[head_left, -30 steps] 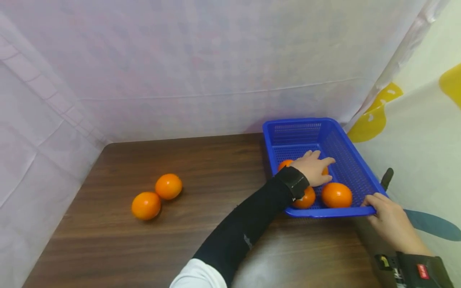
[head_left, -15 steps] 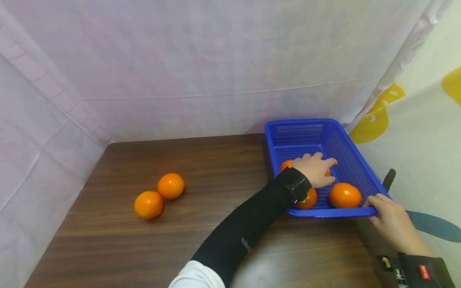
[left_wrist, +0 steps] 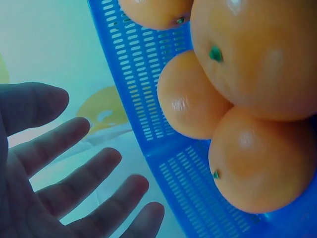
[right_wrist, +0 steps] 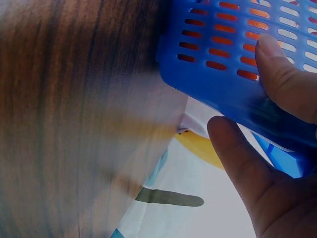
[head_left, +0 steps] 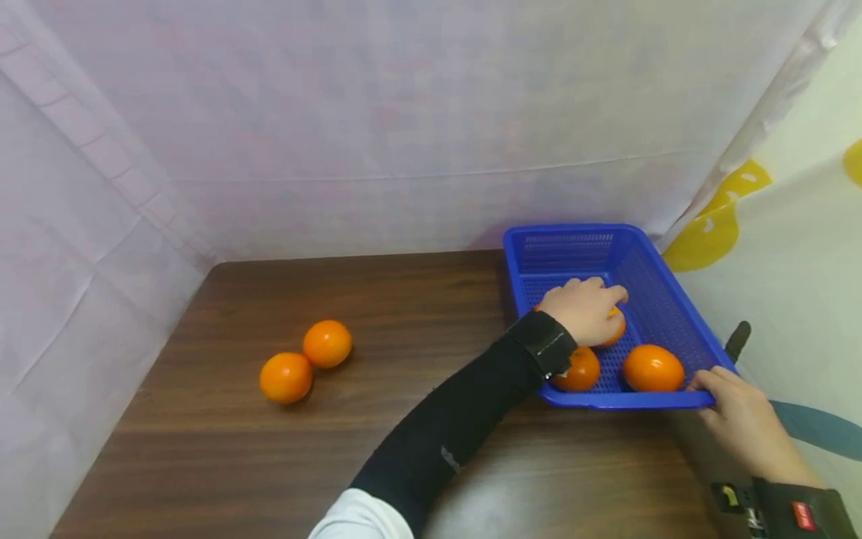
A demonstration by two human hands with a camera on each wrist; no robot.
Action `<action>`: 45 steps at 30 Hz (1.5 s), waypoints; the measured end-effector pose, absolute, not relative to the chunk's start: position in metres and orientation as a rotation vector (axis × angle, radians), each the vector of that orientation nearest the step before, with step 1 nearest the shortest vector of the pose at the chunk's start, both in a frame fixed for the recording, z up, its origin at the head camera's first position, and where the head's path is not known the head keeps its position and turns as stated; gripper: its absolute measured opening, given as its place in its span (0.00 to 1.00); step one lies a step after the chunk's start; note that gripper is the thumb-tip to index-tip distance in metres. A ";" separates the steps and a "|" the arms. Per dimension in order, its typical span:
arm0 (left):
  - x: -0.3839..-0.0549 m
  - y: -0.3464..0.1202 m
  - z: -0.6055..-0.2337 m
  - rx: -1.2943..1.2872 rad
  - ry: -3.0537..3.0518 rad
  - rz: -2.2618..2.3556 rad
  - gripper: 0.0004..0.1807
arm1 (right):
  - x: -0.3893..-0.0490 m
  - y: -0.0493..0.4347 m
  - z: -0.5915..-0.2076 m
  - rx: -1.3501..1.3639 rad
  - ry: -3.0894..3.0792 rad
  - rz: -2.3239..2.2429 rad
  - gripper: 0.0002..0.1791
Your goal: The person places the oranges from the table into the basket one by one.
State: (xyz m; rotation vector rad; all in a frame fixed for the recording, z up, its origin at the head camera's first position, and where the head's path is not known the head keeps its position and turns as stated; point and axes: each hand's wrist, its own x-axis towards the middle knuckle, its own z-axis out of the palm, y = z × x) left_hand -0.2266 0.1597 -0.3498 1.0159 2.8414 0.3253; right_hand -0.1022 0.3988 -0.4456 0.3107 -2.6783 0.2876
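Note:
My left hand (head_left: 584, 311) is over the oranges inside a blue plastic basket (head_left: 629, 401). In the left wrist view its fingers (left_wrist: 94, 178) are spread and straight, apart from the oranges. One orange (head_left: 613, 327) shows partly beneath this hand, and a sliver of another shows beyond the wrist. Nearer the front lie an orange (head_left: 578, 370) beside the wrist strap and another (head_left: 653, 368) by the right corner. My right hand (head_left: 747, 419) grips the basket's near right corner; in the right wrist view the thumb (right_wrist: 285, 79) presses its slotted wall (right_wrist: 213, 54).
Two oranges, one nearer (head_left: 286, 377) and one farther (head_left: 327, 343), sit side by side on the brown wooden table (head_left: 222, 464) at the left. A pale cloth (head_left: 377, 112) hangs behind the table, with a patterned cloth (head_left: 801, 284) along the right.
The front right orange has rolled slightly right within the basket. My left hand has drawn back a little, uncovering more of the orange beneath it. The right hand keeps its grip; the view shifts slightly.

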 end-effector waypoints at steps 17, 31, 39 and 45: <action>-0.238 0.123 -0.350 1.053 2.934 0.462 0.05 | -0.102 0.400 -0.446 0.310 -2.684 0.298 0.20; -0.244 0.099 -0.356 1.045 2.966 0.467 0.07 | -0.102 0.402 -0.446 0.339 -2.685 0.300 0.21; -0.249 0.078 -0.361 1.062 2.976 0.507 0.10 | -0.103 0.401 -0.444 0.306 -2.722 0.300 0.20; -0.251 0.065 -0.365 1.050 3.009 0.527 0.09 | -0.104 0.400 -0.444 0.289 -2.732 0.292 0.18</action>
